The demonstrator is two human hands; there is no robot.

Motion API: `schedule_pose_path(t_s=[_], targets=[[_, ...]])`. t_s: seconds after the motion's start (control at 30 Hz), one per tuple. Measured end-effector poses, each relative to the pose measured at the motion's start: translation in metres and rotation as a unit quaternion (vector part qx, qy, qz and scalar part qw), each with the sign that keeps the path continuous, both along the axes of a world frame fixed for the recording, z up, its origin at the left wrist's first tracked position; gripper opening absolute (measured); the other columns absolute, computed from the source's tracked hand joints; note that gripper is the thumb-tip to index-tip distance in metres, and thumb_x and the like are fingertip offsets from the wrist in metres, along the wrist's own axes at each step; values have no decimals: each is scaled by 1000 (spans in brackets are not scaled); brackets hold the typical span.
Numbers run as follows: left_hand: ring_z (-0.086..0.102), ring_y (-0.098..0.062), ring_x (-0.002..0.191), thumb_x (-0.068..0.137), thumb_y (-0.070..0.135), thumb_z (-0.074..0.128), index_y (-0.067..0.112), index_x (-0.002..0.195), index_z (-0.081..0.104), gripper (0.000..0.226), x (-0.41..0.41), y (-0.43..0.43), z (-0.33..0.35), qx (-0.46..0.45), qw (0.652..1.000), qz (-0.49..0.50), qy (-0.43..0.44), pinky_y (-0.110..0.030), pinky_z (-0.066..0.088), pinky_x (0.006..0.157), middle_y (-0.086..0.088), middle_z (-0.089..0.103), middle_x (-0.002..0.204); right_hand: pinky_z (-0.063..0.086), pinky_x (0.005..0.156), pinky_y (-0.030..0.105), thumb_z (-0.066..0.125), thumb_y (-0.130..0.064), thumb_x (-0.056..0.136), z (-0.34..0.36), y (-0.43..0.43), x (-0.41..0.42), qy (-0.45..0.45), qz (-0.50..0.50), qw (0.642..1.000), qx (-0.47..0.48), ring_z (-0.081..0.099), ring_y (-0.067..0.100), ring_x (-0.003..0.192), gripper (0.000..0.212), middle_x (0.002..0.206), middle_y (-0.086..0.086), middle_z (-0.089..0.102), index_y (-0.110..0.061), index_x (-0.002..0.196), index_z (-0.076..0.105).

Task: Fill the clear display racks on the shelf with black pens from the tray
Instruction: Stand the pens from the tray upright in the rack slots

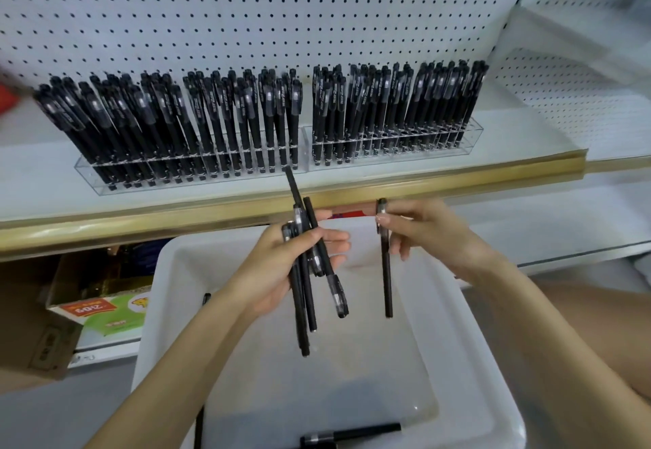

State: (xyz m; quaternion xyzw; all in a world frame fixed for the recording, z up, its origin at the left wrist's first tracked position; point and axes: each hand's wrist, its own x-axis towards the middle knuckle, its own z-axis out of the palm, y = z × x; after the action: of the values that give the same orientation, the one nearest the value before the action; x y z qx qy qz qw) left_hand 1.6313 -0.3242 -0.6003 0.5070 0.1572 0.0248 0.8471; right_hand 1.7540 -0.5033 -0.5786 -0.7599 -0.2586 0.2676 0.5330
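Right fingers (pixel 382 217): thumb and forefinger pressed together, pinching a single pen (pixel 386 272) at its capped upper end. The other fingers are loosely spread. The pen hangs nearly upright, tip down, above the tray's (pixel 370 378) far half.

Left fingers (pixel 334 237): curled round a pen bundle (pixel 306 293) of four or five, gripped about mid-barrel. The bundle is uneven, with caps at mixed ends. One barrel pokes up past the tray's far edge toward the racks.

Right hand (pixel 433 233) and left hand (pixel 278 265) are near each other but not touching, both over the tray.

Tray: a loose pen (pixel 352 435) lies at its near edge; another shows at its left wall. Little stock left, judging by the bare floor.

Beyond and above the tray, on the shelf (pixel 510 138): left rack (pixel 88 173) and right rack (pixel 468 136), end to end, both densely filled with leaning black pens. Free slots: cannot tell.

Handling judgement:
- The pens are light, stiff and smooth-barrelled, so a loose bundle is likely to slip.
- Pinch one pen near the cap and keep the tip down so it drops into a slot.
- Neighbouring pens lean and may block entry, so steer the tip in first.
- The clear rack looks light and could shift if pushed.
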Motion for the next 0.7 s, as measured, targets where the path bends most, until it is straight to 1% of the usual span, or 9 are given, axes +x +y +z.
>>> schedule_pose_path(t_s=[0.07, 0.13, 0.2, 0.27, 0.37, 0.47, 0.53, 0.6, 0.7], targets=[[72, -28, 87, 96, 0, 45, 10, 130, 52, 36, 5, 2, 9, 17, 1000, -7, -17, -30, 58, 71, -23, 71, 99, 52, 52, 25, 59, -8, 92, 16, 5, 12, 1, -9, 999, 49, 62, 16, 53, 14, 70, 6, 60, -10, 102, 67], [72, -27, 85, 96, 0, 46, 15, 132, 50, 39, 11, 4, 19, 32, 999, -13, -37, -29, 57, 70, -23, 71, 99, 55, 54, 25, 58, -5, 91, 31, 8, 26, 8, -10, 996, 84, 64, 17, 54, 30, 73, 12, 58, -11, 121, 57], [72, -27, 87, 96, 1, 46, 17, 133, 50, 40, 17, 7, 30, 48, 997, -19, -54, -28, 57, 71, -21, 72, 99, 54, 56, 22, 57, -4, 90, 43, 11, 37, 34, 17, 993, 111, 63, 14, 55, 41, 73, 9, 58, -16, 129, 51], [71, -27, 90, 97, 1, 46, 18, 132, 52, 39, 22, 11, 39, 53, 996, -19, -62, -29, 58, 74, -20, 72, 100, 54, 56, 18, 58, -8, 87, 54, 15, 48, 63, 38, 987, 144, 63, 10, 55, 39, 78, 11, 57, -15, 126, 54], [71, -25, 92, 97, 0, 46, 17, 130, 54, 38, 29, 18, 48, 57, 996, 1, -63, -29, 58, 75, -18, 73, 99, 53, 56, 13, 57, -8, 84, 59, 22, 64, 130, 19, 971, 200, 65, 6, 58, 36, 86, 16, 56, -15, 119, 61], [71, -22, 90, 97, 0, 47, 17, 129, 55, 37, 34, 22, 52, 62, 996, 16, -58, -27, 57, 73, -16, 73, 98, 53, 57, 12, 53, -4, 88, 55, 28, 74, 200, -13, 948, 248, 65, 6, 60, 38, 79, 8, 65, -13, 125, 60], [71, -22, 90, 97, 1, 47, 17, 129, 55, 36, 34, 23, 53, 58, 997, 18, -56, -27, 57, 73, -16, 73, 98, 53, 57, 12, 51, -4, 90, 50, 32, 77, 234, -26, 929, 285, 62, 5, 60, 37, 82, 7, 63, -13, 125, 60], [71, -23, 90, 97, 0, 46, 17, 128, 55, 36, 34, 23, 52, 57, 997, 16, -54, -27, 57, 74, -17, 73, 99, 53, 57, 12, 53, -7, 88, 46, 37, 78, 250, -28, 918, 308, 59, 5, 60, 35, 86, 8, 60, -14, 121, 63], [71, -23, 91, 97, 1, 47, 16, 128, 55, 35, 35, 23, 47, 52, 997, 12, -47, -27, 57, 74, -17, 72, 100, 51, 56, 12, 56, -11, 86, 45, 43, 75, 240, -24, 922, 303, 57, 4, 59, 32, 81, 4, 63, -16, 116, 64]])
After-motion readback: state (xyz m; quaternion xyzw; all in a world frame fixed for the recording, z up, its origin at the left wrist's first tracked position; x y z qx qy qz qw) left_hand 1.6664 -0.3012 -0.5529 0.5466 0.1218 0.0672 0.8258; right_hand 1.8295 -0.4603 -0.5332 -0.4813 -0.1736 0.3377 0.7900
